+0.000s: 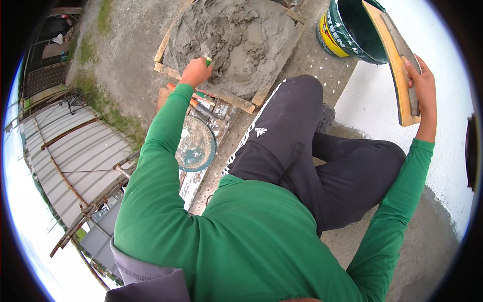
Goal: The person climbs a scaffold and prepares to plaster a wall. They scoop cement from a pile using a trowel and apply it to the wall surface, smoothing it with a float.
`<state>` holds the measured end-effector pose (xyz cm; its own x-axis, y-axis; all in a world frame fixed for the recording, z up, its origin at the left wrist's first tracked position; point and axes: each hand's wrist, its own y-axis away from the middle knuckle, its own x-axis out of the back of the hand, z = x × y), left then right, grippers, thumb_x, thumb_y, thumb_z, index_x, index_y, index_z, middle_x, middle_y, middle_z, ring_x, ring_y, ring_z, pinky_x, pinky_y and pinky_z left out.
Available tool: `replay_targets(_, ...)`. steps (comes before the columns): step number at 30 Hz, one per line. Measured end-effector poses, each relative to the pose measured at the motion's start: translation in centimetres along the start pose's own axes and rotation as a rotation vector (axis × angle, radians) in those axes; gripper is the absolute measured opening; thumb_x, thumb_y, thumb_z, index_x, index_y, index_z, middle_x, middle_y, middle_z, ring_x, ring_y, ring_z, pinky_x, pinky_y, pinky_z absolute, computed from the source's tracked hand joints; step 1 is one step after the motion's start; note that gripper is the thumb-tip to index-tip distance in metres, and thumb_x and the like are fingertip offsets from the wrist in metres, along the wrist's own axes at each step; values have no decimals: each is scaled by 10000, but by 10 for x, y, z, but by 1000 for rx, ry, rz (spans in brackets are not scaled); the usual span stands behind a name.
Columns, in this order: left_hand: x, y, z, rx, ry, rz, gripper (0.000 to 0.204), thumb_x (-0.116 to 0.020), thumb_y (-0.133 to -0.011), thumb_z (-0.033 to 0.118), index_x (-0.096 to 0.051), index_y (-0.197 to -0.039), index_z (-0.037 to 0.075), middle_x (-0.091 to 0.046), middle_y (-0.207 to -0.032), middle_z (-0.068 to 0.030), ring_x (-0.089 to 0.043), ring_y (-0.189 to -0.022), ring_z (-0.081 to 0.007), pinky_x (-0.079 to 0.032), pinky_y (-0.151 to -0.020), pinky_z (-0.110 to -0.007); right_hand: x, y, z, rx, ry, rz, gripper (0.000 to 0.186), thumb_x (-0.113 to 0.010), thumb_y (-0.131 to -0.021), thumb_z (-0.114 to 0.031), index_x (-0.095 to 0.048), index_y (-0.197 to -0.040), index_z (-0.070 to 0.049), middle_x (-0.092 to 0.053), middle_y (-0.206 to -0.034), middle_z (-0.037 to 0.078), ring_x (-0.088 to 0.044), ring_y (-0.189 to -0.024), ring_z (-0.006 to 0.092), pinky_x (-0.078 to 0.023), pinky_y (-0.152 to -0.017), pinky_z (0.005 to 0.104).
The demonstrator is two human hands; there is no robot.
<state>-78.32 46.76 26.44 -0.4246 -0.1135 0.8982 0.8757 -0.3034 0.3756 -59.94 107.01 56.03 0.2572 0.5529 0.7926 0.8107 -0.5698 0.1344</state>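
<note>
Outdoors on a concrete floor (301,68), wet grey mortar (251,58) lies lumpy within wooden strips (236,102). At its lower left, the left hand (196,73) closes around a green-handled tool (208,61); right of the mortar, past a dark-green bucket (343,38), the right hand (421,83) pinches a flat wooden board (396,73) beside a rough white wall (448,146).

Hands (196,73) in grips; arms (165,123) wide

The left hand (197,72) hides most of a green handle (208,61), its far end lost in grey mortar (251,55). The right hand (424,86) covers part of a wooden float (396,65). The upper edge crops the bucket (339,30) (dark green).
</note>
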Motion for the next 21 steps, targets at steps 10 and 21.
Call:
replay_targets(10,128,5,-32,-51,-359,182,302,-645,-946,338,-687,-1104,83,-748,-961,-240,-730,-931,-463,-583,-809,-589,4,0,7,22,43,28,662,-768,-974,-350,-578,-1499,5,-528,-719,-40,-466,-605,49,-417,-602,223)
replay_targets(21,1,-43,12,18,31,57,374,-667,-929,335,-695,-1074,-8,-728,-1064,-309,-703,-1004,-502,-561,-922,-577,-5,-1,-3,20,22,-4,699,-778,-935,-404,-604,-1479,1,-530,-699,-42,-475,-609,51,-426,-635,240)
